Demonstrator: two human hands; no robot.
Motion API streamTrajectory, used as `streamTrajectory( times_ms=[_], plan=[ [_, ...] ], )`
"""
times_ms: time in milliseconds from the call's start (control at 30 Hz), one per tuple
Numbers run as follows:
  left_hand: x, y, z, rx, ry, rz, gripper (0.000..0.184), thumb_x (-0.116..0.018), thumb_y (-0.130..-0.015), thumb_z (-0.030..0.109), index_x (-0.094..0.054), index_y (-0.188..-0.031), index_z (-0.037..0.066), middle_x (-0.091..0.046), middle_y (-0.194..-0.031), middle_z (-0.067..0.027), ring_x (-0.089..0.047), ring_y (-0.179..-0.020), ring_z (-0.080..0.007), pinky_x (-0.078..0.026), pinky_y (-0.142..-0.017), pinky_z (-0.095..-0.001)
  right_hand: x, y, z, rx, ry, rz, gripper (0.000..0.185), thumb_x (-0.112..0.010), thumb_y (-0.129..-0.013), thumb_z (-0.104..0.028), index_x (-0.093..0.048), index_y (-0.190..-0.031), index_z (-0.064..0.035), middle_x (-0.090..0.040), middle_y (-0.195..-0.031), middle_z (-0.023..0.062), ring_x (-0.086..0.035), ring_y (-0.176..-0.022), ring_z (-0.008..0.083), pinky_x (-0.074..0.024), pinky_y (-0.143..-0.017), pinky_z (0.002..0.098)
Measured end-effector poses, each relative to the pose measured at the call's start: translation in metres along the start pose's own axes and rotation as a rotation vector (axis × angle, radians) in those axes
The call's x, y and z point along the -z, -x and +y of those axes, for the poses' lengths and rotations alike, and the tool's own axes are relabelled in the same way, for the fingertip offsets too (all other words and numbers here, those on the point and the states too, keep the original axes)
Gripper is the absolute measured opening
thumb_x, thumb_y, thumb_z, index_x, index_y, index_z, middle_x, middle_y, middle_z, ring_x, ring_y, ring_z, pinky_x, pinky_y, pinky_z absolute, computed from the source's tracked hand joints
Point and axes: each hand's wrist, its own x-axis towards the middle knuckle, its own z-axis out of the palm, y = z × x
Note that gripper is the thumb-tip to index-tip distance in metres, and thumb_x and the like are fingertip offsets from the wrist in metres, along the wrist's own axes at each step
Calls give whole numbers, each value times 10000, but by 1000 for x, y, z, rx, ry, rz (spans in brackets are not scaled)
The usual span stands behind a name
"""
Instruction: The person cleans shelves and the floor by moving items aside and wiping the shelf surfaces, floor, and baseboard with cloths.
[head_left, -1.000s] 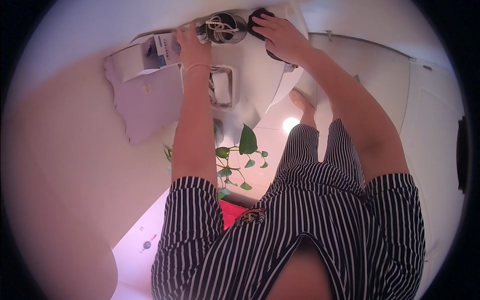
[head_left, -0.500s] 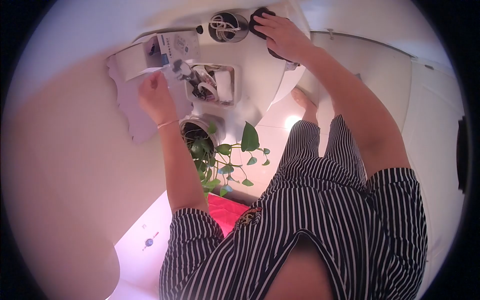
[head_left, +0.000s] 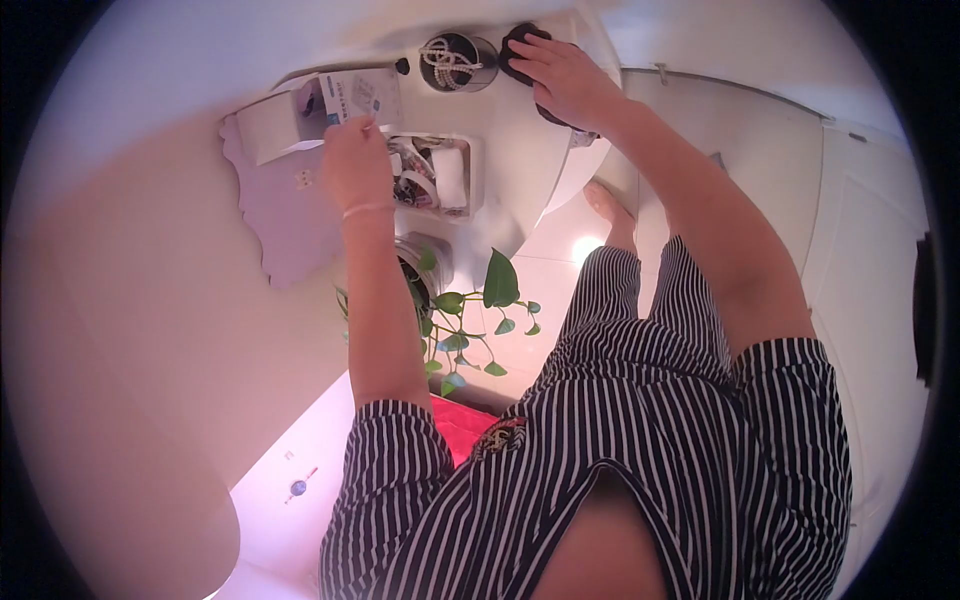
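Observation:
My left hand is closed in a pinch over the left rim of a white basket. Whatever its fingertips hold is hidden or too small to name. Mixed small items and a white block-like piece lie in the basket. My right hand rests with outstretched fingers on a dark, soft-looking object near the table's right edge. Beside that object stands a round container with white bead strands. A printed white box lies just beyond my left hand.
A lilac wavy-edged mat lies left of my left hand. A pot with a trailing green plant stands near my left forearm. Lower left, a watch lies on a white surface. Something red shows beside my body.
My left hand has moved right and slightly away from me, and now covers the grey shiny piece seen at the basket's left side. My right hand has stayed on the dark object.

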Motion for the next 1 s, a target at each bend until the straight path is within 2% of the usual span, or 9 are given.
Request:
streamTrajectory(
  times_ms=[133, 300, 333, 400, 500, 633, 767, 900, 1000],
  plan=[
    [-14, -9, -6, -10, -253, -210, 211, -613, -864, 214, -731, -1023, 142, -610, -1110, -142, -585, -1095, -314, -497, -882, -437, 1, -1, 1, -3, -21, -17, 421, -521, -874, -89, -616, -1285, -84, -473, -1485, 33, -393, -1395, 226, -320, -1157, 394],
    [15, 0, 22, -99, -84, 341, 266, -648, -843, 197, -711, -1068, 70, -643, -1086, -215, -602, -1062, -344, -486, -903, -443, 1, 2, -3, -29, -28, -3, 425, -511, -880, -85, -614, -1292, -87, -455, -1499, 35, -371, -1409, 210, -323, -1154, 395],
    [8, -11, 20, -100, -86, 339, 266, -648, -843, 197, -711, -1068, 70, -643, -1086, -215, -602, -1062, -344, -486, -903, -443, 3, 2, -4, -31, -31, -4, 425, -511, -880, -85, -614, -1292, -87, -455, -1499, 35, -371, -1409, 210, -323, -1154, 395],
    [-25, -55, 16, -127, 271, 57, 298, -673, -826, 208, -708, -1092, 79, -645, -1128, -203, -602, -1076, -358, -481, -926, -456, 7, 2, -6, -14, 33, -16, 420, -510, -886, -92, -611, -1294, -89, -453, -1500, 25, -368, -1410, 204, -321, -1155, 401],
    [-94, -100, 9, -190, 115, 26, 326, -662, -836, 207, -695, -1142, 101, -646, -1145, -182, -610, -1078, -372, -482, -938, -460, 8, -2, -6, -39, -14, -62, 420, -513, -886, -94, -607, -1295, -90, -450, -1501, 17, -363, -1412, 203, -315, -1159, 402],
    [-132, -104, 12, -124, 76, 128, 232, -656, -833, 206, -688, -1031, 90, -672, -1097, -166, -629, -1056, -361, -502, -901, -470, 3, 1, -7, -57, -66, -15, 420, -516, -884, -92, -607, -1294, -92, -449, -1501, 11, -357, -1415, 206, -310, -1163, 404],
    [-113, -96, 14, -123, 32, 34, 151, -638, -837, 199, -688, -938, 99, -686, -988, -146, -647, -1021, -333, -507, -875, -453, 5, 2, -8, -47, -26, -27, 419, -521, -884, -94, -607, -1294, -101, -448, -1501, 7, -353, -1417, 204, -301, -1167, 406],
    [-39, -63, 11, -90, 96, -77, 175, -648, -833, 222, -699, -940, 93, -692, -935, -136, -660, -982, -306, -502, -880, -432, 6, 3, -5, -39, -53, -31, 419, -525, -883, -95, -606, -1294, -95, -448, -1501, 12, -345, -1422, 204, -292, -1171, 401],
    [-4, -26, -7, -54, 94, -144, 259, -694, -814, 255, -701, -1008, 84, -681, -1022, -135, -663, -945, -300, -506, -870, -409, 11, 4, -9, -45, -32, -60, 421, -528, -883, -95, -602, -1297, -91, -449, -1501, 15, -346, -1422, 208, -294, -1169, 402]
  ],
)
